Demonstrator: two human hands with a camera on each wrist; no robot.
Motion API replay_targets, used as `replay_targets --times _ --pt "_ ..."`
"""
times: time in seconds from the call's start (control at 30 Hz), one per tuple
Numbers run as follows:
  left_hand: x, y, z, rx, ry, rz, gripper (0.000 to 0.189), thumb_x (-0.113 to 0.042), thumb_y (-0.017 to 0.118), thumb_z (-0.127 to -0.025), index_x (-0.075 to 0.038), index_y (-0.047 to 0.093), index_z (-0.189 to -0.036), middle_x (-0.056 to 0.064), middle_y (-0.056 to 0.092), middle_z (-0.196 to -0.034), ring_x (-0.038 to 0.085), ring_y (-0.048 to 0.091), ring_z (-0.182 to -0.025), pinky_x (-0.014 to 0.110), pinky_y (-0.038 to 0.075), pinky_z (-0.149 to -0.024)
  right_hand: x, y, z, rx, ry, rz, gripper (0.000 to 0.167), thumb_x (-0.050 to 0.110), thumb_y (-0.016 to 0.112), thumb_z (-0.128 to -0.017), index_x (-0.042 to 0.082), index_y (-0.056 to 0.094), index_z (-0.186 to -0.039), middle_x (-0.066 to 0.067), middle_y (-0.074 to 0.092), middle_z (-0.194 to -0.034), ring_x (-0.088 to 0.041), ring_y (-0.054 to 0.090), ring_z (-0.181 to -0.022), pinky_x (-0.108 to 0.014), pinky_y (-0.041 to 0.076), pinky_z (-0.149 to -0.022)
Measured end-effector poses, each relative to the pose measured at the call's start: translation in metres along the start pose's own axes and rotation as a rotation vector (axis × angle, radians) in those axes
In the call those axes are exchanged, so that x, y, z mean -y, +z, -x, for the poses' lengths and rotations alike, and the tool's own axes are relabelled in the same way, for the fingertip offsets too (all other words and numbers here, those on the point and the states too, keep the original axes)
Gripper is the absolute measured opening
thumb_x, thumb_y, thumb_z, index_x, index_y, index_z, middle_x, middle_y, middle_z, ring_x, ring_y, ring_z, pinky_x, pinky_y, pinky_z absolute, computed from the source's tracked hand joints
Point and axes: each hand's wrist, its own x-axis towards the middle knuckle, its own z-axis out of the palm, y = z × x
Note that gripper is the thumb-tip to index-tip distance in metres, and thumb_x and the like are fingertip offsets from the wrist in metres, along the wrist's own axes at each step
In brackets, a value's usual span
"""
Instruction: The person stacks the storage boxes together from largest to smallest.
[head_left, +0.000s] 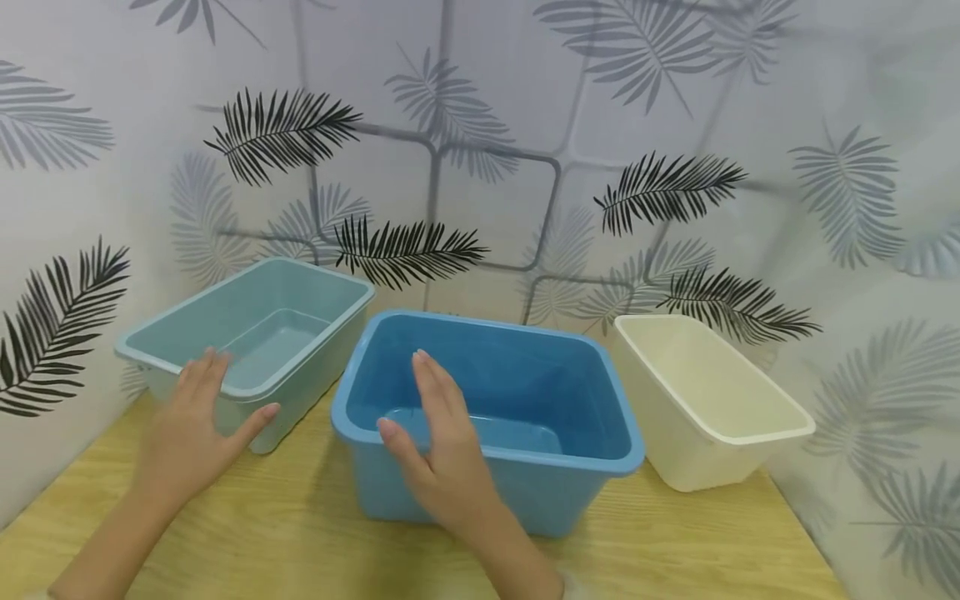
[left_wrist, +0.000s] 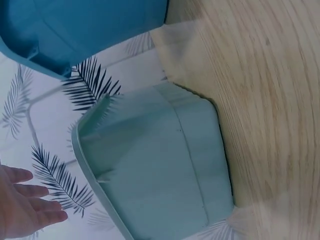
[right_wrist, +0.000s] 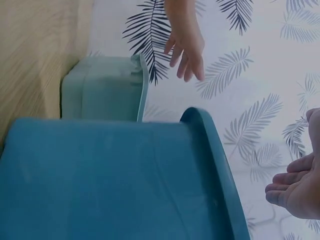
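Three plastic bins stand in a row on a wooden table. My left hand hovers by the near rim of the pale teal bin, its fingers extended and the thumb spread. In the left wrist view that hand is apart from the teal bin. My right hand is raised in front of the blue bin, fingers straight, thumb apart, holding nothing. The right wrist view has it clear of the blue bin's rim. No contents show inside the teal or blue bin.
A cream bin stands at the right, angled beside the blue one. Behind the bins rises a wall covering with leaf patterns. Wooden tabletop shows in front of the bins.
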Motion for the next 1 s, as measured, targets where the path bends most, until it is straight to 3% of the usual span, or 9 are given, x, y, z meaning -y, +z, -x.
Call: replay_targets --times 0.17,0.3,0.47,0.7,0.87,1.0 --pt "0.012 -0.001 -0.004 -0.006 -0.087 0.019 0.085 -0.051 0.054 -0.087 0.007 0.025 -0.142 0.033 0.022 -0.146 0.054 0.02 -0.133 0.073 0.025 -0.093 0.009 0.015 -0.009 0.043 -0.017 -0.027 0.06 0.031 0.046 -0.097 0.001 0.026 -0.145 -0.013 0.029 -0.151 -0.024 0.027 -0.14 -0.043 0.032 -0.11" --pt "0.022 -0.002 -0.005 -0.047 -0.144 0.016 0.087 -0.052 0.052 -0.088 0.008 0.02 -0.143 0.035 0.019 -0.146 0.054 0.018 -0.133 0.072 0.024 -0.095 0.018 0.03 -0.014 0.081 -0.058 -0.02 0.059 0.03 0.044 -0.098 -0.001 0.026 -0.144 -0.015 0.03 -0.149 -0.025 0.028 -0.14 -0.041 0.033 -0.11" --pt "0.031 -0.003 -0.008 -0.069 -0.225 0.031 0.088 -0.053 0.049 -0.09 0.008 0.015 -0.144 0.033 0.013 -0.149 0.055 0.016 -0.133 0.072 0.024 -0.094 0.028 0.054 -0.017 0.07 -0.18 0.041 0.054 0.025 0.043 -0.098 -0.007 0.031 -0.14 -0.02 0.037 -0.145 -0.029 0.034 -0.137 -0.037 0.035 -0.108" --pt "0.039 -0.001 -0.008 -0.055 -0.327 0.162 0.093 -0.05 0.046 -0.091 0.009 -0.003 -0.145 0.032 0.0 -0.151 0.051 0.005 -0.137 0.07 0.017 -0.101 0.031 0.092 -0.013 0.137 -0.25 0.201 0.051 0.025 0.04 -0.099 -0.005 0.033 -0.14 -0.017 0.04 -0.143 -0.024 0.037 -0.136 -0.028 0.037 -0.106" --pt "0.045 0.004 -0.01 -0.026 -0.38 0.204 0.093 -0.05 0.045 -0.092 0.01 -0.005 -0.144 0.033 -0.004 -0.15 0.052 0.002 -0.137 0.067 0.012 -0.105 0.02 0.113 -0.01 0.181 -0.227 0.267 0.05 0.026 0.038 -0.1 -0.005 0.036 -0.139 -0.016 0.043 -0.141 -0.024 0.039 -0.134 -0.027 0.04 -0.104" --pt "0.047 0.011 -0.014 -0.007 -0.424 0.226 0.093 -0.051 0.044 -0.092 0.01 -0.004 -0.144 0.033 -0.004 -0.15 0.054 0.005 -0.136 0.068 0.013 -0.104 0.008 0.129 -0.011 0.228 -0.133 0.237 0.05 0.025 0.037 -0.1 -0.006 0.034 -0.139 -0.02 0.039 -0.143 -0.029 0.036 -0.135 -0.031 0.039 -0.105"
